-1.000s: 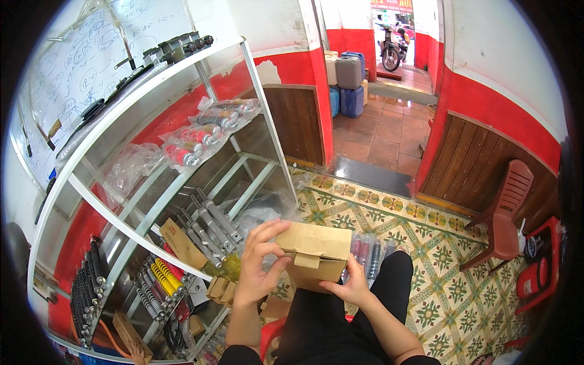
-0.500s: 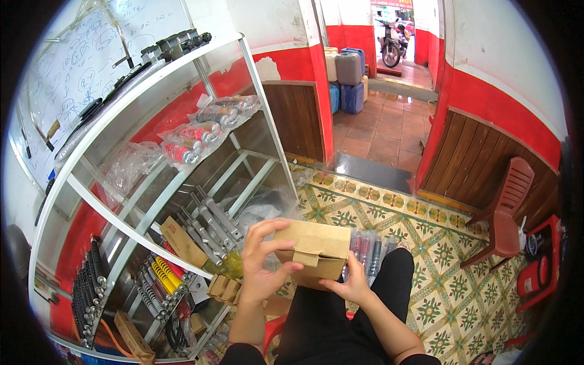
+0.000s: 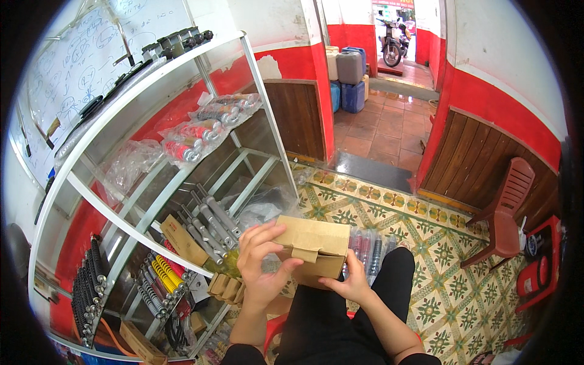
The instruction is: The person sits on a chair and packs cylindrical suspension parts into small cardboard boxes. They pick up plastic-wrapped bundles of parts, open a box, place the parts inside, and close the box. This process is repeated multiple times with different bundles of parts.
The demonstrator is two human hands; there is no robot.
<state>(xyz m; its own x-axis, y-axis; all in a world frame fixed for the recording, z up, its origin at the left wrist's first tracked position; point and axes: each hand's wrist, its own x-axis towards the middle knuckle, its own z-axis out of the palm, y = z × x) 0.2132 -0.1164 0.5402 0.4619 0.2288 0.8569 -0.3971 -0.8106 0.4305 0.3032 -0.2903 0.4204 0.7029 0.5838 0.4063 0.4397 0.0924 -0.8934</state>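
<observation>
Between my hands, above my lap, is a brown cardboard box (image 3: 317, 235). Its top is closed, and a small tab (image 3: 304, 255) sticks out on the side toward me. My left hand (image 3: 263, 258) holds the box's left side, fingers curled at the upper left corner and thumb beside the tab. The lower right corner is gripped by my right hand (image 3: 353, 281), its thumb on the near face and the fingers partly hidden behind. What is inside the box cannot be seen.
At my left stands a metal-framed shelf (image 3: 286, 161) with bagged shock absorbers (image 3: 182, 149), springs and small cardboard boxes (image 3: 225, 288). Wrapped shock absorbers (image 3: 365, 246) lie on the floor beyond my knee. A brown plastic chair (image 3: 506, 207) is at right, and jerrycans (image 3: 350, 68) stand by the doorway.
My left fingers have shifted slightly left along the box's edge. The box has moved a little to the left and up. My right hand keeps its grip.
</observation>
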